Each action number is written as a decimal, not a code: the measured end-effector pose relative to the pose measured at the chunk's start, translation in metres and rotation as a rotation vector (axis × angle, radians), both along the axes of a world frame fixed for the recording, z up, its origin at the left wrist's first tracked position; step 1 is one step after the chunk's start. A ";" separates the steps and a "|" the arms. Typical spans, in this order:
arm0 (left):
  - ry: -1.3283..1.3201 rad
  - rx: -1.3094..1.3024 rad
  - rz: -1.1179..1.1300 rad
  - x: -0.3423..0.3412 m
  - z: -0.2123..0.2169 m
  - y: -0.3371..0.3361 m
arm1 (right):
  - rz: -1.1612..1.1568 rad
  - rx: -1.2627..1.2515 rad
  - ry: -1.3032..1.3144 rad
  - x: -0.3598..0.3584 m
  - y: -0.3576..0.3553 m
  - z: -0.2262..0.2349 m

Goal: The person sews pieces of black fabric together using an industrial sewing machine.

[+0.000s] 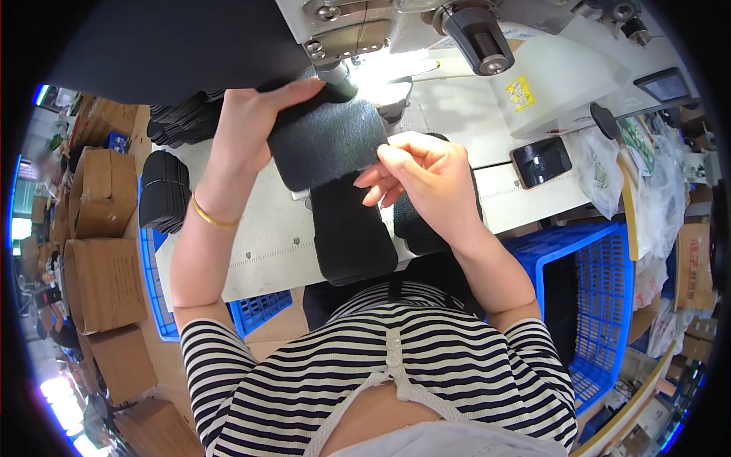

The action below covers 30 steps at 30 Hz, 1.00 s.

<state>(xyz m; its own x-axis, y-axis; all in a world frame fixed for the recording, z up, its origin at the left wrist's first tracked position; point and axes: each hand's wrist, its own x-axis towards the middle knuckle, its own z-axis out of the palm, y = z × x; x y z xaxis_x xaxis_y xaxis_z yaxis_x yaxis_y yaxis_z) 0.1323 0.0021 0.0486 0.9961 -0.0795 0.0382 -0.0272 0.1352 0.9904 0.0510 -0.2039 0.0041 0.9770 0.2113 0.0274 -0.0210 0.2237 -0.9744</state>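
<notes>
A flat, dark fabric piece (327, 145) with a slight sheen lies under the presser area of a sewing machine (354, 34). My left hand (255, 118) grips its upper left side, thumb on top, the other fingers mostly hidden behind it. With thumb and index finger my right hand (430, 175) pinches the right corner, its remaining fingers curled loosely. Below, a longer black fabric piece (350, 232) hangs over the table's front edge toward my lap. Another black textured piece (419, 225) sits beneath my right hand, partly covered by it.
Stacks of black pieces (164, 190) stand at the table's left. A phone (541, 162) rests on the right of the white table (266, 263). A blue crate (601, 305) is at my right, another blue crate (263, 311) below the table. Cardboard boxes (103, 282) line the left.
</notes>
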 end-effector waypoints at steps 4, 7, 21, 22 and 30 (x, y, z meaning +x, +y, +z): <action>0.047 0.019 -0.076 0.016 0.002 0.006 | 0.000 0.069 -0.039 0.008 0.005 -0.001; 0.072 0.025 -0.076 0.022 0.000 0.007 | -0.005 0.123 -0.035 0.010 0.008 -0.002; 0.002 0.246 0.068 0.014 0.005 0.004 | 0.017 0.235 -0.015 0.011 0.015 -0.009; -0.270 0.564 0.174 0.003 0.003 0.002 | 0.003 0.263 -0.011 0.010 0.016 -0.009; -0.960 0.690 -0.093 -0.035 -0.020 -0.005 | -0.067 -0.005 -0.109 0.001 0.013 -0.007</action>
<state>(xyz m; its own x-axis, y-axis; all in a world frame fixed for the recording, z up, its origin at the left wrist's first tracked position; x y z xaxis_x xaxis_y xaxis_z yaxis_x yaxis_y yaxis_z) 0.0976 -0.0027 0.0283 0.5723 -0.4473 0.6873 -0.8174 -0.3786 0.4342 0.0524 -0.1909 -0.0030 0.9802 0.1463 0.1335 0.1001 0.2158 -0.9713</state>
